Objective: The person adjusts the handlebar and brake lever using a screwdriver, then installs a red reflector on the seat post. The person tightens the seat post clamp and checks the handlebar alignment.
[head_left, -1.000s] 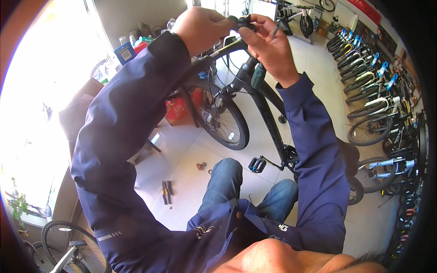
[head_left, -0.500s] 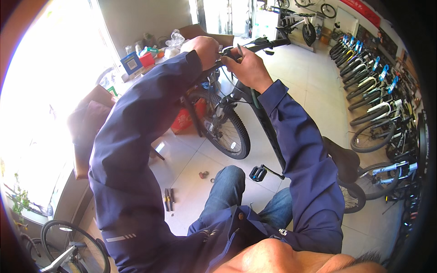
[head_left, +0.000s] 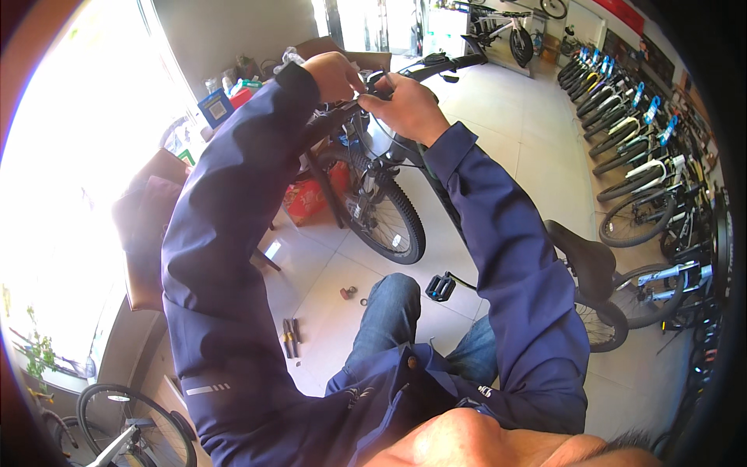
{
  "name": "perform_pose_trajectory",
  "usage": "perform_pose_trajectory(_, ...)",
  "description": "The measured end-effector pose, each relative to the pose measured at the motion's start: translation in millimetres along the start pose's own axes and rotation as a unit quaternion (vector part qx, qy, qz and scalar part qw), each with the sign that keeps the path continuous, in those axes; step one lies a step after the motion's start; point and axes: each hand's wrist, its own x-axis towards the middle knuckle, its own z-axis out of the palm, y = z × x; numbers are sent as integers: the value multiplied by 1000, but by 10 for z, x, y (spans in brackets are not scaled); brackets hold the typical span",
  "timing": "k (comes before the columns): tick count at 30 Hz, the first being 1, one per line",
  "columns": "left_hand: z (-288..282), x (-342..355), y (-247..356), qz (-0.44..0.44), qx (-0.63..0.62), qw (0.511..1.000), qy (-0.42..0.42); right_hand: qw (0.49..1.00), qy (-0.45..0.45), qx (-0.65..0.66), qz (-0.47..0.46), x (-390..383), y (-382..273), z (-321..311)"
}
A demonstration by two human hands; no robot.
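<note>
A dark bicycle stands in front of me, its handlebar [head_left: 461,64] running across the far part of the view. My left hand [head_left: 336,76] is at the bar's left part, fingers pinched together; what they hold is too small to make out. Close beside it, my right hand [head_left: 408,109] is closed around the bar near its dark fittings, thumb toward the left hand. Below the hands are cables and the knobby front wheel [head_left: 413,222]. One pedal [head_left: 440,286] shows by my knees, and the black saddle [head_left: 583,253] sits beyond my right forearm.
Dark-and-yellow hand tools [head_left: 291,338] and small brownish parts [head_left: 348,293] lie on the tiled floor. A red bag [head_left: 305,201] is behind the front wheel. A blue box [head_left: 215,107] stands among clutter at left. Parked bicycles [head_left: 634,183] line the right side.
Both hands have shifted slightly left and farther up in the picture, staying close together at the handlebar. The whole view has shifted a little too.
</note>
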Motion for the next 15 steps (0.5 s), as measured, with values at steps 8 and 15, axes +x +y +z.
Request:
perform_pose_trajectory(8,-127,-53,-254,-19,-116,992,-36,994,-86,65,21,155,-115,-18)
perform_pose_trajectory(15,-210,-180,-137,-103,-178,978,-44,984,-49,167,25,52,-37,120)
